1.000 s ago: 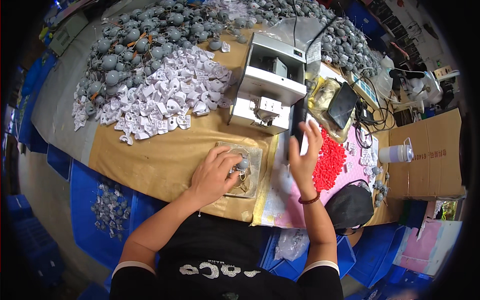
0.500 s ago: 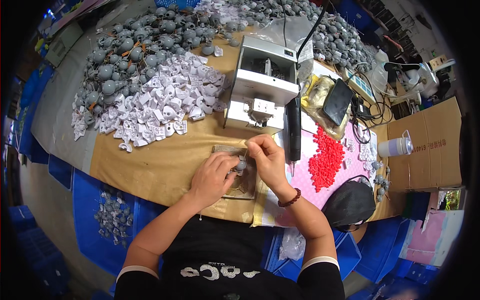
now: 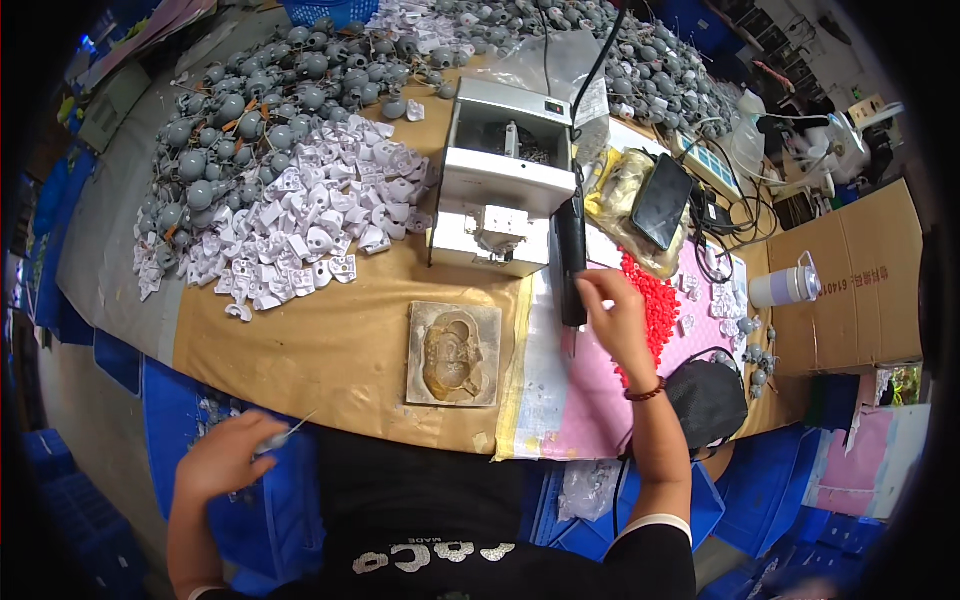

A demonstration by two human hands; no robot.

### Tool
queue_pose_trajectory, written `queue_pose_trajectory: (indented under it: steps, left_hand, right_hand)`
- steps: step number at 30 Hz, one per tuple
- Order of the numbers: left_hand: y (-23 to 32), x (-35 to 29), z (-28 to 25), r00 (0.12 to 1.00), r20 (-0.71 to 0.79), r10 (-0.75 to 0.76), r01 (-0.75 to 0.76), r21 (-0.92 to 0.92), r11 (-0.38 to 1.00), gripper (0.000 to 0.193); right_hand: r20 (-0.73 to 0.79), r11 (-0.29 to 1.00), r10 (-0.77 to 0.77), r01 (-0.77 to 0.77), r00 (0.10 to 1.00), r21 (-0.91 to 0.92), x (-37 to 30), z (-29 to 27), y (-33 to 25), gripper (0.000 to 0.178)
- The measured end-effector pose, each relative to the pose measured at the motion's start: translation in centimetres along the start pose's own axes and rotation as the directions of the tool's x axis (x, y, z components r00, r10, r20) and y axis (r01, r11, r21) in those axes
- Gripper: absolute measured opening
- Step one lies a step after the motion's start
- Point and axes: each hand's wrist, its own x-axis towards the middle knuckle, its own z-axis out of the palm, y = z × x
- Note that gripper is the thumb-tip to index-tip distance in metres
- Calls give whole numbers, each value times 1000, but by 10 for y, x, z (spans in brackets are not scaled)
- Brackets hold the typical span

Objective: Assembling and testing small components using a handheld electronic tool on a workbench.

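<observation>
At the lower left, my left hand [image 3: 225, 455] is out over the blue bin beyond the table edge. Its fingers are closed round a small grey ball-shaped part [image 3: 272, 441] with a thin wire sticking out. My right hand [image 3: 622, 322] is above the pink sheet, between the black electric screwdriver [image 3: 571, 260] and the red parts [image 3: 655, 305]. Its thumb and forefinger are pinched together at the screwdriver's side; whatever lies between them is hidden. In front of me lies a square fixture block [image 3: 490, 350], its moulded hollow bare.
A white-and-grey machine [image 3: 515, 180] stands behind the block. White plastic parts [image 3: 310, 215] and grey ball parts [image 3: 230, 110] are heaped at the left. On the right are a phone [image 3: 662, 200], a black cap-like item [image 3: 705, 395], a bottle [image 3: 783, 288] and a cardboard box [image 3: 850, 285].
My hands have parted from over the fixture block. The left one carried the grey ball part down-left to the bin; the right one moved right to the screwdriver and red parts.
</observation>
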Motion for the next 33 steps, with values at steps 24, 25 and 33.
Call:
queue_pose_trajectory:
  steps: [24, 25, 33]
  left_hand:
    - [12, 223, 15, 618, -441, 651, -345, 592, 728, 15]
    - [9, 212, 19, 615, -445, 651, -398, 537, 744, 17]
    - [4, 168, 55, 667, -610, 428, -382, 214, 899, 27]
  right_hand:
    - [45, 863, -253, 247, 966, -441, 1, -16, 83, 17]
    - [-10, 912, -215, 197, 977, -361, 1, -16, 74, 16]
    - [4, 958, 58, -57, 998, 280, -8, -11, 34, 9]
